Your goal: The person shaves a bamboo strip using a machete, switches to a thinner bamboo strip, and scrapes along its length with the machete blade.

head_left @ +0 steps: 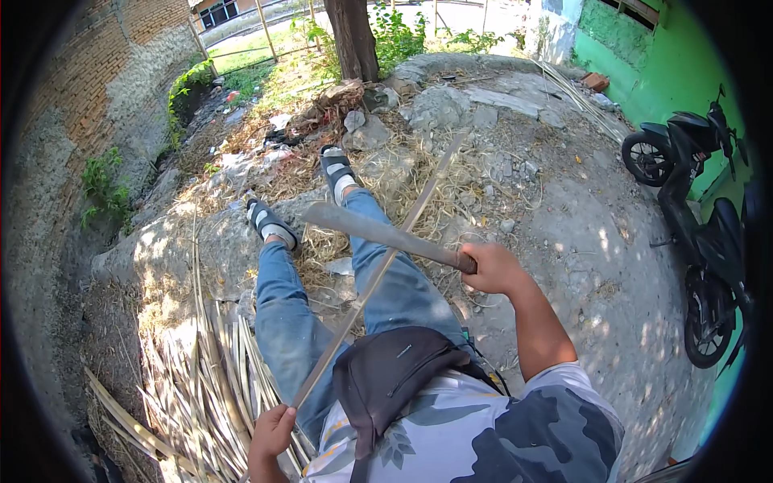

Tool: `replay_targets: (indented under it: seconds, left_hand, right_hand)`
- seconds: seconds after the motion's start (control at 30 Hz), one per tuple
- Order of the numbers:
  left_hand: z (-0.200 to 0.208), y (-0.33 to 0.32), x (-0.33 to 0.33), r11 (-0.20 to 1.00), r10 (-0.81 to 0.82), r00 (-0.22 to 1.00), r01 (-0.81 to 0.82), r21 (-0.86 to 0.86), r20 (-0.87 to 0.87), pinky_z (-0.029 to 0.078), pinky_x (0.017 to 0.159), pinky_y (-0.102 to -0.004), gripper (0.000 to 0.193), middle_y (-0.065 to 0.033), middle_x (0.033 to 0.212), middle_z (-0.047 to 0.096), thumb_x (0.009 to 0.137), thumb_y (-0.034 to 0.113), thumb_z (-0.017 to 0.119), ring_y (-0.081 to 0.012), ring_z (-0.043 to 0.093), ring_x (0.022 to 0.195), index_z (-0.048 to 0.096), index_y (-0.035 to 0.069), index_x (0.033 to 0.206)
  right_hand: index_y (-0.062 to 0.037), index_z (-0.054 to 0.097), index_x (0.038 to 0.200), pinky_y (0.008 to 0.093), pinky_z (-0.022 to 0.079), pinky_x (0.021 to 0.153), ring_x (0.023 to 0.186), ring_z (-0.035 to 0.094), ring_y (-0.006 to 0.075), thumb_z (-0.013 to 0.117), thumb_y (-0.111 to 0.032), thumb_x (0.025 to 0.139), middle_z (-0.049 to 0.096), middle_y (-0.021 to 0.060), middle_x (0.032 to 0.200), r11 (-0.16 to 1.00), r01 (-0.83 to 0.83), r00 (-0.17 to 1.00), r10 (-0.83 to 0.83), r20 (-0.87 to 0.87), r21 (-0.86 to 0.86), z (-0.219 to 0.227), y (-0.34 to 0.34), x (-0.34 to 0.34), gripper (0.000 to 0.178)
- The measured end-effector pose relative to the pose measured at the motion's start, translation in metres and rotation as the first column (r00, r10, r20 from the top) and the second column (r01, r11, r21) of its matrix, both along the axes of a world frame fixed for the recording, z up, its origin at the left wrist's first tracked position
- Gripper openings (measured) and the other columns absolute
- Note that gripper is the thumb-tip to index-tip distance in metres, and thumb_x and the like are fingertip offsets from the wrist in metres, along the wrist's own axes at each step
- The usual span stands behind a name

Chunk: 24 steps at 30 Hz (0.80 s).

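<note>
My right hand point(491, 268) is closed around the handle of a machete point(374, 232), whose broad blade points left across my shins. Beneath the blade runs a long split bamboo strip point(338, 334), slanting from lower left up to the far right. The strip's near end is gripped in my left hand point(274, 432), low beside my thigh. Blade and strip cross over my right leg; whether they touch, I cannot tell. A pile of pale bamboo strips point(211, 366) lies on the ground left of my legs.
My legs stretch forward in jeans point(290, 322) and sandals point(336, 167). Thin shavings point(394, 179) litter the ground by my feet. A tree trunk point(352, 40) stands ahead, a brick wall point(97, 68) at left. Two motorcycles point(692, 161) are parked along the green wall point(672, 64) at right.
</note>
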<state>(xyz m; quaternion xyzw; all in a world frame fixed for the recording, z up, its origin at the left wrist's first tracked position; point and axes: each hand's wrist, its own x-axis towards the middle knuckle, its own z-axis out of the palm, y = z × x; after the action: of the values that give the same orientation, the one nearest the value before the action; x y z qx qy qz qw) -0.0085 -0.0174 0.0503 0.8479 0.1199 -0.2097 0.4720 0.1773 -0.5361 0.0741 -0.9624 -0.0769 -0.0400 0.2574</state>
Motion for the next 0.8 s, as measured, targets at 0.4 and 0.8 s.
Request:
replay_targets:
  seconds: [0.4,0.8]
  left_hand:
    - [0.008,0.023,-0.010,0.989,-0.039,0.978,0.008,0.145,0.207,0.040,0.049,-0.0361,0.036,-0.0064,0.053,0.053,0.093,0.027,0.068,-0.0131,0.049,0.052,0.063,-0.002,0.073]
    - [-0.009,-0.030,0.031,0.957,-0.054,0.974,-0.012,0.291,0.218,0.043,0.052,-0.0378,0.044,-0.0123,0.058,0.058,0.089,0.040,0.072,-0.0200,0.053,0.053,0.063,-0.002,0.078]
  right_hand:
    - [-0.0082,0.066,0.092,0.0443,0.050,0.065,0.072,0.066,0.0355,0.074,-0.020,0.076,0.068,0.0147,0.078,0.974,0.222,0.974,-0.224,0.035,0.046,0.034,-0.067,0.024,0.022]
    - [-0.0122,0.065,0.092,0.0489,0.053,0.069,0.078,0.068,0.0373,0.073,-0.029,0.074,0.068,0.0128,0.077,0.938,-0.338,0.935,0.327,-0.138,-0.071,-0.006,0.061,-0.021,0.026]
